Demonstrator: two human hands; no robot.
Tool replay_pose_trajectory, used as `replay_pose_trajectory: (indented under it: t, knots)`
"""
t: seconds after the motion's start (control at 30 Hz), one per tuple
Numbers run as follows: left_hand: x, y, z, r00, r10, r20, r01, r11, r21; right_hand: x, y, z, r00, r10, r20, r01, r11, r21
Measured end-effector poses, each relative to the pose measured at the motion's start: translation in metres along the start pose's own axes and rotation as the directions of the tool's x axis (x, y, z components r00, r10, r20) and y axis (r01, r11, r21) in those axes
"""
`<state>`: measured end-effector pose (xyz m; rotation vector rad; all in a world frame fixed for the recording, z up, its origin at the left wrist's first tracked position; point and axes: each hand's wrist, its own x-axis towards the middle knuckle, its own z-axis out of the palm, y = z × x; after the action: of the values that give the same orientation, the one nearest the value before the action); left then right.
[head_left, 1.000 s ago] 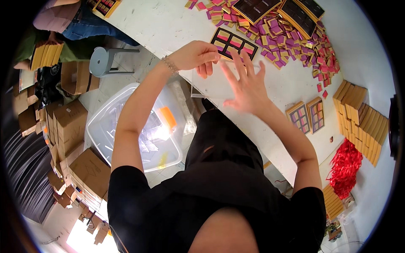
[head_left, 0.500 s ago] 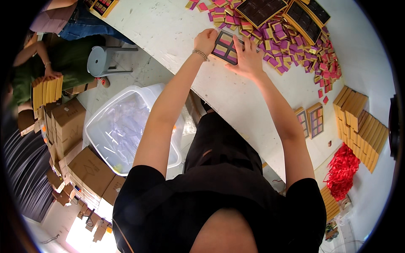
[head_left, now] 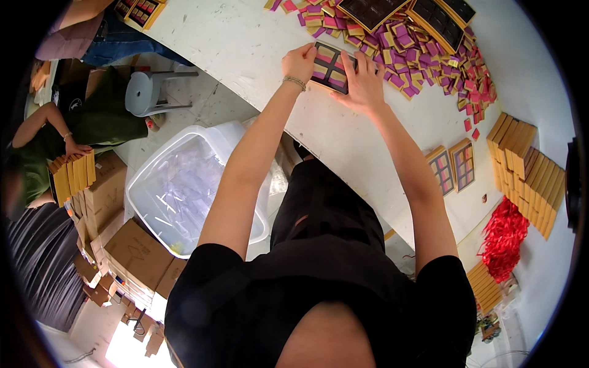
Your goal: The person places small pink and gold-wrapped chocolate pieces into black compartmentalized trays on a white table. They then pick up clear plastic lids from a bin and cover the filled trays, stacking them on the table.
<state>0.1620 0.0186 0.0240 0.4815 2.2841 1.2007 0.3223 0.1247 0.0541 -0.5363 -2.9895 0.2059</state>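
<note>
A dark tray [head_left: 332,65] with a grid of compartments holding pink and yellow pieces lies on the white table [head_left: 245,43]. My left hand [head_left: 299,61] grips its left edge. My right hand [head_left: 364,86] rests flat on its right side, fingers spread. Just beyond the tray lies a heap of small pink and yellow pieces [head_left: 411,46]. Two larger dark trays [head_left: 374,9] sit at the far edge of that heap.
Two filled trays [head_left: 453,167] lie to my right, with stacked yellow boxes [head_left: 524,165] and red ribbons [head_left: 503,236] beyond. A clear plastic bin [head_left: 184,184] and cardboard boxes [head_left: 129,251] stand on the floor left. A seated person [head_left: 92,116] holds yellow boxes near a stool [head_left: 147,92].
Both my hands have slid the gridded tray farther across the table toward the heap of pieces. My arms are now stretched out. The orange item seen in the plastic bin is gone.
</note>
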Motion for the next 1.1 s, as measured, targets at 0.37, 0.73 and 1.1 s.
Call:
replay_pose_trajectory:
  t: [0.37, 0.73, 1.1]
  knots:
    - [-0.121, -0.072, 0.009, 0.913, 0.389, -0.121, -0.362, 0.911, 0.199, -0.097, -0.028, -0.004, 0.993, -0.105, 0.061, 0.097, 0.989, 0.113]
    - [-0.150, -0.058, 0.043, 0.996, 0.057, 0.063, -0.066, 0.987, 0.146, -0.168, -0.042, 0.053, 0.499, 0.867, 0.010, -0.513, 0.286, 0.810]
    - [-0.277, 0.086, 0.296, 0.812, 0.503, 0.295, -0.525, 0.851, -0.006, -0.396, 0.141, -0.057, -0.044, 0.890, 0.453, -0.092, -0.455, 0.886]
